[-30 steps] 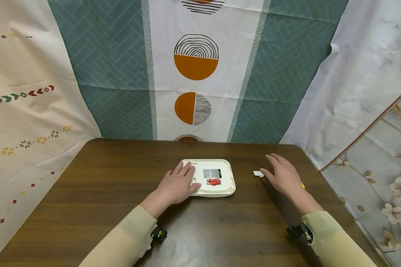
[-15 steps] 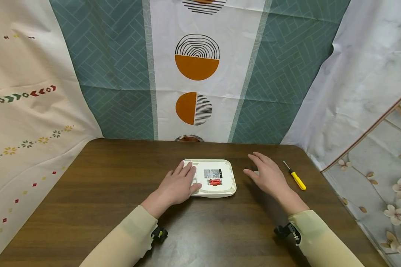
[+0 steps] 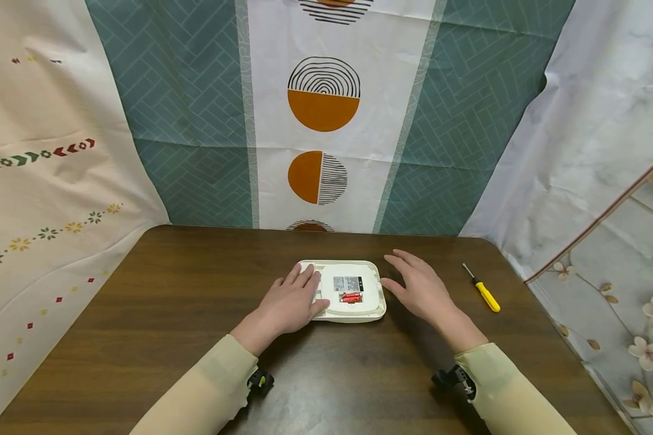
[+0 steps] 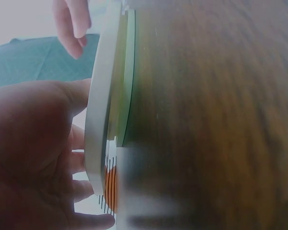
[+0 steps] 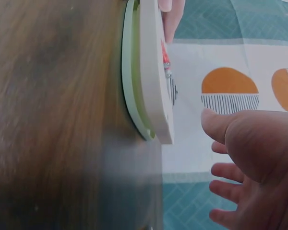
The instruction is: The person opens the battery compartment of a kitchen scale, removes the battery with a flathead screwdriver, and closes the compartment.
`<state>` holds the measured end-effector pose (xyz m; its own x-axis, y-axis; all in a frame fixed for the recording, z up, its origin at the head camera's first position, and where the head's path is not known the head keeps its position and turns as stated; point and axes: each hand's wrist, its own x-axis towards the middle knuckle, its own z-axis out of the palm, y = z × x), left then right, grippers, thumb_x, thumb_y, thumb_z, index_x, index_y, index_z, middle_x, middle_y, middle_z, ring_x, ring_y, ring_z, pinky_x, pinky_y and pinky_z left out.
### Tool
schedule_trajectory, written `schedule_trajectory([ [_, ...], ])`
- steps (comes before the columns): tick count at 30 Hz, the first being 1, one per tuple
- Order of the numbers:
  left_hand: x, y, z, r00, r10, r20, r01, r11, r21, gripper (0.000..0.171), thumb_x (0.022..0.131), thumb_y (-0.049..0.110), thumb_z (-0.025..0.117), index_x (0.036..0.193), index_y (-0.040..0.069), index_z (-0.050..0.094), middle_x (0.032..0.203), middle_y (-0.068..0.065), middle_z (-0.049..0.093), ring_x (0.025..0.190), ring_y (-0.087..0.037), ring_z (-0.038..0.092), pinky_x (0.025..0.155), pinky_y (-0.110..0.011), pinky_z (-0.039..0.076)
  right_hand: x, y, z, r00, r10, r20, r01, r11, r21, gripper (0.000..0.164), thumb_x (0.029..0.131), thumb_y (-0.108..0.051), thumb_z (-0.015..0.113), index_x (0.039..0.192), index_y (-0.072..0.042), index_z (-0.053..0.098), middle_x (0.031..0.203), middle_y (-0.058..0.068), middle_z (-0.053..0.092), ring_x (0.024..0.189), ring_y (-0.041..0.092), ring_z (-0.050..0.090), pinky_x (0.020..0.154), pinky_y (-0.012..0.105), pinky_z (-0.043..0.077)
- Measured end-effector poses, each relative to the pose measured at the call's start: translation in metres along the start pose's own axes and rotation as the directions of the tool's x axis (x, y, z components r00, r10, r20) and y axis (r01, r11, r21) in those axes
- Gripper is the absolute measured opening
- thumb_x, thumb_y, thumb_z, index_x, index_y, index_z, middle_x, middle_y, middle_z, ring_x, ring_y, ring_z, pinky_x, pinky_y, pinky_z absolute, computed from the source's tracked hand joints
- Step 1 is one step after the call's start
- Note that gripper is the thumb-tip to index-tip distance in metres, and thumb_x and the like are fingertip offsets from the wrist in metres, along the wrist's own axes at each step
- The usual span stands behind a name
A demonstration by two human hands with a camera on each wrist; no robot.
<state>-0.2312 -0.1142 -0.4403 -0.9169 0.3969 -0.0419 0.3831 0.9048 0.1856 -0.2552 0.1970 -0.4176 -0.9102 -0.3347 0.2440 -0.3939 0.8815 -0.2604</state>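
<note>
A flat white device [image 3: 350, 273] with rounded corners lies on the wooden table, its labelled underside up. Red batteries [image 3: 351, 298] sit in its small compartment; how many is too small to tell. In the left wrist view, a pale green layer [image 4: 129, 72] shows beneath the white body [image 4: 98, 105]. My left hand [image 3: 288, 302] rests on the device's left side, fingers spread and fairly straight, thumb near its front edge. My right hand [image 3: 421, 293] hovers by the right edge with loosely bent fingers and holds nothing; the right wrist view shows its thumb apart from the device.
A screwdriver [image 3: 483, 292] with a yellow handle lies on the table [image 3: 196, 302] to the right. Patterned cloths hang behind the table [image 3: 326, 139] and along both sides.
My right hand has moved left to the device's right edge, uncovering the screwdriver. A small white piece seen earlier near that hand is now out of sight. The left hand has stayed in place.
</note>
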Motion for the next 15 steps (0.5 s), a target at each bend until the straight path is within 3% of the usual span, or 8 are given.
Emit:
schedule_trajectory([
  [5, 0.0, 0.0, -0.001, 1.0, 0.001, 0.001, -0.001, 1.0, 0.0, 0.079, 0.114, 0.058, 0.051, 0.173, 0.007, 0.036, 0.181, -0.013, 0.026, 0.169, -0.039, 0.015, 0.127, -0.064, 0.03, 0.002, -0.006, 0.003, 0.999, -0.036, 0.013, 0.036, 0.999, 0.018, 0.058, 0.105, -0.032, 0.08, 0.157, -0.011, 0.063, 0.168, 0.02, 0.048, 0.154, 0.045, 0.045, 0.124, 0.066, 0.034],
  [15, 0.0, 0.001, -0.001, 1.0, -0.004, 0.007, 0.004, 1.0, -0.004, 0.079, 0.114, 0.058, 0.051, 0.173, 0.007, 0.036, 0.182, -0.013, 0.026, 0.169, -0.038, 0.014, 0.127, -0.064, 0.03, 0.0, -0.02, 0.009, 0.983, -0.185, 0.022, 0.183, 0.981, 0.058, 0.045, 0.104, -0.03, 0.081, 0.144, -0.01, 0.074, 0.161, 0.02, 0.057, 0.153, 0.043, 0.047, 0.121, 0.065, 0.039],
])
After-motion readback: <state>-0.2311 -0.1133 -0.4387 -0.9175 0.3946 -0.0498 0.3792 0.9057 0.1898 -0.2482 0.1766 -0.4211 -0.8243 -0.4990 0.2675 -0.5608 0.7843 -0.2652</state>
